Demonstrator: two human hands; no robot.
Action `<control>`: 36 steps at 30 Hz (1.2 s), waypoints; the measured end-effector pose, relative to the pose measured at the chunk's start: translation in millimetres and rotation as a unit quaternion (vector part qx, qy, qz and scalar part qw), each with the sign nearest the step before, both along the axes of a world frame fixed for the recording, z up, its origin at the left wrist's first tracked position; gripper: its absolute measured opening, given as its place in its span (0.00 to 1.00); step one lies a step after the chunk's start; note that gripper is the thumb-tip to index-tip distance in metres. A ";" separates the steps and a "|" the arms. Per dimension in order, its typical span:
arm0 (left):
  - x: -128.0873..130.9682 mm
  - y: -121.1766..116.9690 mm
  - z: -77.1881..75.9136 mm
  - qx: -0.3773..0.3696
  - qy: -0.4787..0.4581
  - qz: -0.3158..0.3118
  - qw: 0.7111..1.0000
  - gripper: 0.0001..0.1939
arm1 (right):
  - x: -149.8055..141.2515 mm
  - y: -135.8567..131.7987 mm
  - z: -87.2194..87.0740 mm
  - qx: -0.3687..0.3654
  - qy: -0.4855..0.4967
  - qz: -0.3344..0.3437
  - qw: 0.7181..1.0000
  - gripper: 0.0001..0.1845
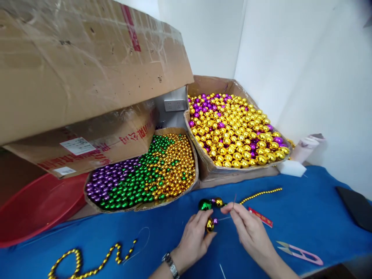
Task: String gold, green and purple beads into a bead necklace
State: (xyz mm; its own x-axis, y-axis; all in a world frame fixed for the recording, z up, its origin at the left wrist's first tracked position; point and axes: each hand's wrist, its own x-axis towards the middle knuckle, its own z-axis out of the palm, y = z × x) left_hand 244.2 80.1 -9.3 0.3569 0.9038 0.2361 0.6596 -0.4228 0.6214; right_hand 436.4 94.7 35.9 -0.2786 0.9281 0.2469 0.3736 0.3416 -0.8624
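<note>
Between the front and back edges of the blue worktop [162, 228], a short bead string [219, 202] is risking a spill, its beads possibly sliding off the thread [223, 219] should the left hand [194, 237], pinching a large gold bead [209, 225], be slackening; the right hand [247, 224], gripping a needle-like piece [235, 198] between thumb and fingers, could be slipping and pricking itself. Both forearms are angling inward from the front edge, fingers curling

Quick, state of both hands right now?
Left hand: closed, holding a large gold bead.
Right hand: closed, pinching a thin needle-like strand.
</note>
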 end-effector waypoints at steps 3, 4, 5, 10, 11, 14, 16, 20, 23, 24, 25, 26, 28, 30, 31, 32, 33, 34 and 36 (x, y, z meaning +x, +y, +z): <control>1.8 -0.3 -1.4 0.005 0.013 -0.007 1.000 0.31 | -4.6 -0.1 -4.9 -0.030 0.021 0.016 0.999 0.15; 2.8 -0.6 -1.0 0.009 0.022 -0.011 1.000 0.30 | -6.6 -0.6 -5.8 -0.044 0.030 0.022 0.998 0.15; 3.7 -1.0 -0.2 0.013 0.033 -0.014 0.999 0.29 | -8.5 -1.4 -6.0 -0.059 0.037 0.023 0.997 0.16; 2.4 -0.8 -1.2 0.046 0.112 -0.055 0.991 0.17 | -4.3 -5.3 5.8 -0.121 0.063 0.025 0.990 0.17; -0.2 0.7 -3.1 0.058 0.130 -0.061 0.988 0.16 | 1.1 -5.0 9.3 -0.123 0.068 0.024 0.990 0.17; -12.9 8.9 -8.3 0.085 0.173 -0.059 0.980 0.16 | 25.5 -2.1 18.0 -0.114 0.110 -0.032 0.987 0.17; -23.2 15.9 -8.4 0.087 0.190 -0.054 0.976 0.17 | 43.4 -0.5 22.6 -0.118 0.172 -0.082 0.975 0.17; -38.3 24.5 0.2 0.099 0.204 -0.062 0.972 0.18 | 66.2 -2.2 34.6 -0.104 0.293 -0.150 0.939 0.16; -40.6 22.5 4.8 0.097 0.180 -0.059 0.977 0.13 | 69.3 -5.2 44.6 -0.068 0.313 -0.161 0.933 0.14; -39.9 20.9 4.6 0.093 0.171 -0.053 0.979 0.13 | 68.2 -6.1 46.8 -0.063 0.299 -0.153 0.940 0.14; -38.8 19.0 3.5 0.092 0.165 -0.045 0.981 0.13 | 66.4 -7.1 48.1 -0.063 0.278 -0.141 0.948 0.15; -37.6 17.3 1.8 0.091 0.163 -0.034 0.982 0.14 | 63.9 -8.0 48.6 -0.062 0.256 -0.131 0.956 0.15; -36.0 14.6 -2.2 0.093 0.174 -0.020 0.980 0.16 | 58.4 -9.5 47.9 -0.057 0.231 -0.117 0.964 0.15; -36.6 13.1 -4.9 0.094 0.195 -0.021 0.976 0.15 | 54.2 -9.9 47.4 -0.049 0.237 -0.113 0.964 0.15; -38.0 12.8 -5.5 0.095 0.206 -0.026 0.974 0.14 | 53.3 -9.5 48.5 -0.046 0.247 -0.113 0.961 0.14; -39.9 12.8 -5.7 0.096 0.216 -0.031 0.971 0.12 | 53.6 -8.8 50.9 -0.040 0.264 -0.112 0.957 0.13; -42.1 13.1 -5.7 0.098 0.226 -0.035 0.969 0.12 | 55.0 -7.9 54.8 -0.030 0.287 -0.114 0.951 0.12; -44.4 13.7 -5.9 0.102 0.234 -0.036 0.966 0.12 | 57.4 -6.7 60.0 -0.013 0.315 -0.118 0.941 0.11; -47.8 15.4 -7.3 0.111 0.249 -0.034 0.962 0.12 | 63.7 -4.9 72.6 0.035 0.371 -0.136 0.918 0.09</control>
